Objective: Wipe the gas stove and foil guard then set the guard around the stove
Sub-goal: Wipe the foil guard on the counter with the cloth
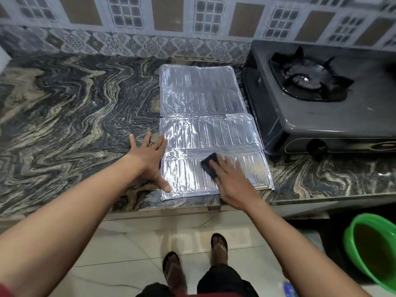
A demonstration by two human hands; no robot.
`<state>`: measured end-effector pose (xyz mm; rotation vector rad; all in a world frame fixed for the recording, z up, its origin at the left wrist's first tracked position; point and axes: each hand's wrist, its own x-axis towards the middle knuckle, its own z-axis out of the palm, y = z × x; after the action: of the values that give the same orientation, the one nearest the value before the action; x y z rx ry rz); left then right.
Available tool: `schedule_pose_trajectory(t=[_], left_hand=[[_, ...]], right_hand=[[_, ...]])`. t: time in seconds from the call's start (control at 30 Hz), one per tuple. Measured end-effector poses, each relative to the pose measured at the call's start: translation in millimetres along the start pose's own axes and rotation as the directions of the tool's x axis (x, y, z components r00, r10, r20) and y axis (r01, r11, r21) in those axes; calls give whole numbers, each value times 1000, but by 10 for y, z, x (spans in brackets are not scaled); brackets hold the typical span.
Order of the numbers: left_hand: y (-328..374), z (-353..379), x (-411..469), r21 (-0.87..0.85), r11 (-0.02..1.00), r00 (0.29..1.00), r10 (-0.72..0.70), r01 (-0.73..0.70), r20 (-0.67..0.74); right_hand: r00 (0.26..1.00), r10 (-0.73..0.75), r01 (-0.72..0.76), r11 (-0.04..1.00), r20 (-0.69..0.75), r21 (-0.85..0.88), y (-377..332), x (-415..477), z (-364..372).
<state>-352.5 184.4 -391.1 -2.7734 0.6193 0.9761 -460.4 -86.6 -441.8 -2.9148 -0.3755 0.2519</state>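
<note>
On the nearest panel of the foil guard (pixel 205 129), the right hand (pixel 230 181) lies palm down, fingers loosely spread, pressing a dark cloth (pixel 209 166) flat against the ribbed foil. Cloth shows only past the fingertips; the rest is under the hand. No closed grip, just a flat press.

Left hand (pixel 147 156) open, fingers splayed, resting across the guard's left edge: thumb down on the foil near the front left corner, index finger touching the edge farther back, the other fingers out on the bare stone.

Guard lies flat, unfolded, on the marble counter (pixel 75 103). Panels run from the front lip toward the back wall, with fold lines between them. Front edge sits just short of the counter's lip. Right edge runs close beside the gas stove (pixel 310 116), the gap narrowing toward the front where the foil corner nearly meets the stove's base; whether they touch, I cannot tell.

Stove stands at the right on the counter, its back near the tiled wall (pixel 192 18), burner (pixel 308 80) and black grate on top, a knob (pixel 318 146) on the front face.

Wide bare stone left of the guard, up to the wall.

Below the counter edge: pale floor tiles, sandalled feet, a green basin (pixel 351 239) at the lower right holding murky liquid.
</note>
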Motion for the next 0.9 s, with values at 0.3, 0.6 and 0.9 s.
schedule_pose_trajectory(t=[0.3,0.6,0.9], left_hand=[[27,-6,-6,25,1000,1000,-18,18,2],[63,-24,10,65,998,1000,-10,12,-26],[107,-45,-12,59,997,999,-53,52,12]], right_hand=[[914,398,-395,917,-78,50,510,-104,-171],[917,385,-364,914,-104,177,-267,-155,-55],[993,-96,87,988,65,130,-576,121,29]])
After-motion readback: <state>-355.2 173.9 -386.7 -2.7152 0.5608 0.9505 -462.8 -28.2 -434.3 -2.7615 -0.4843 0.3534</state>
